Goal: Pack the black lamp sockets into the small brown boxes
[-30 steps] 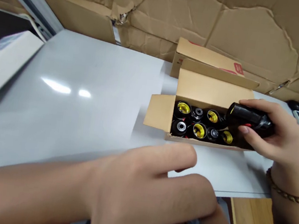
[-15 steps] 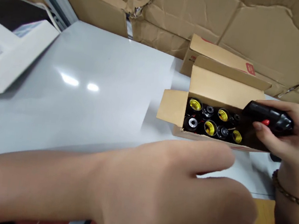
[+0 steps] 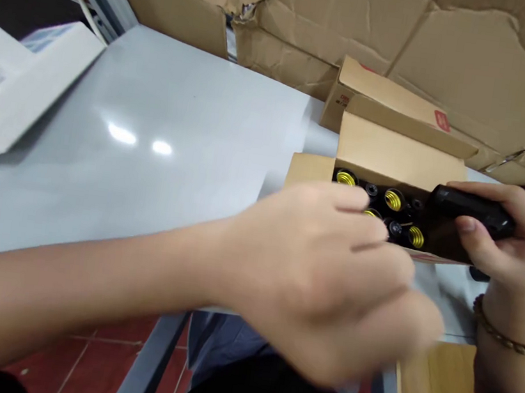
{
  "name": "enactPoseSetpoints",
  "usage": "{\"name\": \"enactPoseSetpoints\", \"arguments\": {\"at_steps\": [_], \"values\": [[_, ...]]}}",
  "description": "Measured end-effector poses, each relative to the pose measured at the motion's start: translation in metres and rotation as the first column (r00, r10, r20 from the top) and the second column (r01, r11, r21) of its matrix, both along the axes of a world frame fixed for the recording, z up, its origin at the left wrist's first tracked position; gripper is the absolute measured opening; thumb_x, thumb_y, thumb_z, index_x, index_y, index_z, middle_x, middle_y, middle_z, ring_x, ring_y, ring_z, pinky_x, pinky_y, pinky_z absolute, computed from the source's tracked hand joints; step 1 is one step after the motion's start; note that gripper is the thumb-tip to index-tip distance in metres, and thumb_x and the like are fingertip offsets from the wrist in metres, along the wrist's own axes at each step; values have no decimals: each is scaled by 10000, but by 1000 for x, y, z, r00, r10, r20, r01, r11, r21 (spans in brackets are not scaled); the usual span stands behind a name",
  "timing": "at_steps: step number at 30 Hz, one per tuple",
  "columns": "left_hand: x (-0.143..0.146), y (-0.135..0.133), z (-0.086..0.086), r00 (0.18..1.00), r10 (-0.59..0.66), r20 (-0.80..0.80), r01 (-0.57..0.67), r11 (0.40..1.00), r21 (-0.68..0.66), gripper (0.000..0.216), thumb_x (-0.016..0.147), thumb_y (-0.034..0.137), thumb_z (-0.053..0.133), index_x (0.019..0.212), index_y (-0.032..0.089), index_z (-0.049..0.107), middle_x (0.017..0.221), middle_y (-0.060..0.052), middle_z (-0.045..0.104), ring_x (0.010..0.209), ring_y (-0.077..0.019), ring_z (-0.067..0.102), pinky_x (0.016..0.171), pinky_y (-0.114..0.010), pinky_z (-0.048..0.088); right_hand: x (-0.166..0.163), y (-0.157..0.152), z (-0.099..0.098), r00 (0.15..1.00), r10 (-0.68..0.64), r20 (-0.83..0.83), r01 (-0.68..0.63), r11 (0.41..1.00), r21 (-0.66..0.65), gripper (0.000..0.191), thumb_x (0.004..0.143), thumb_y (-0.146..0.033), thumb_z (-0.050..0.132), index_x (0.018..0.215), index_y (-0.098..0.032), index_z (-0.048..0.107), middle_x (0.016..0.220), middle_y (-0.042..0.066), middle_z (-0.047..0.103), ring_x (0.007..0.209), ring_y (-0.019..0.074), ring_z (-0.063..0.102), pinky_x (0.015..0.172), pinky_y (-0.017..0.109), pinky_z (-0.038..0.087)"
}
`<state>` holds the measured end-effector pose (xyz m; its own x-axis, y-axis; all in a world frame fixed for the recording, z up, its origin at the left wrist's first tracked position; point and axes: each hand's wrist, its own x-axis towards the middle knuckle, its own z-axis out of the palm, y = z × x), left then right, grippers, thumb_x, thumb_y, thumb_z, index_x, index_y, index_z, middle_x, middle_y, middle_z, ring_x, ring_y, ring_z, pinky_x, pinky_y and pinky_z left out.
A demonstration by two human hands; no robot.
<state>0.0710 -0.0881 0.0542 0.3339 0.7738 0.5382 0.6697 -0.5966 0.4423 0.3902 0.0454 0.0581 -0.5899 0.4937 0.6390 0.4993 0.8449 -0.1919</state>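
Now carton holds sockets; right hand grasps black socket; left hand's grip unclear.

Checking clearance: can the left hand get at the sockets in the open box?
Probably yes: box is open-topped, left hand just before the sockets, nothing between; right hand holds a black socket over the right end only.

Glossy grey table, lamp glare on it. Open box sits at the right, shut box just behind it, white box at the left edge.
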Motion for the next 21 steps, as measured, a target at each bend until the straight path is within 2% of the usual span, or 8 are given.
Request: {"name": "enactPoseSetpoints", "arguments": {"at_steps": [1,2,5,8,10,14,18,21], "values": [[-4,11,5,997,-79,-16,80,997,5,381,1027,505,504,735,304,644,648,-20,618,690,-235,687,770,-418,614,-2,-1,1,1000,9,-5,-9,1000,2,324,880,-413,857,1194,-338,891,835,52,860,533,195,667,447,325,448],[-8,20,7,995,-92,-37,92,996,1,372,1030,431,463,729,299,637,645,-23,612,697,-237,689,772,-418,607,-4,-3,2,1000,17,-11,-17,1000,8,306,885,-395,848,1182,-331,888,808,38,848,503,178,628,437,316,428],[-18,40,2,997,75,-36,-74,997,20,302,982,381,451,804,292,679,712,-39,654,765,-262,705,819,-442,605,-9,-5,3,998,33,-61,-31,999,27,255,901,-382,831,1137,-293,871,798,23,836,508,165,613,467,307,456],[-24,54,-13,970,238,48,-237,971,-21,249,970,373,493,974,269,719,829,-38,715,813,-257,704,857,-430,602,-11,-2,3,995,12,-96,-12,1000,-3,279,950,-404,806,1192,-269,834,969,63,866,704,217,742,614,341,569],[-26,62,-21,961,265,76,-259,963,-76,199,955,386,541,969,260,694,859,-40,722,836,-256,699,854,-414,598,-10,3,1,997,1,-78,-4,999,-47,369,954,-425,823,1288,-274,782,1125,80,865,870,254,792,740,375,620],[-29,74,-29,961,244,130,-209,949,-235,139,944,404,609,954,266,619,936,-51,744,879,-253,688,822,-394,587,-8,12,-4,1000,-15,-10,14,998,-61,411,960,-443,815,1323,-277,717,1178,75,845,935,259,800,840,397,648],[-32,79,-35,956,233,180,-160,923,-349,217,932,442,653,1060,272,611,978,-42,757,849,-234,681,749,-355,570,-6,14,-4,999,-41,13,41,998,-53,336,982,-435,769,1272,-276,712,1099,55,841,833,226,763,774,360,623],[-34,83,-42,954,209,217,-115,919,-377,306,932,472,656,1159,267,647,1085,-66,776,927,-260,721,761,-364,591,-5,13,-2,999,-49,20,51,996,-75,373,993,-458,750,1316,-279,697,1122,52,835,812,221,744,739,351,606]]}}
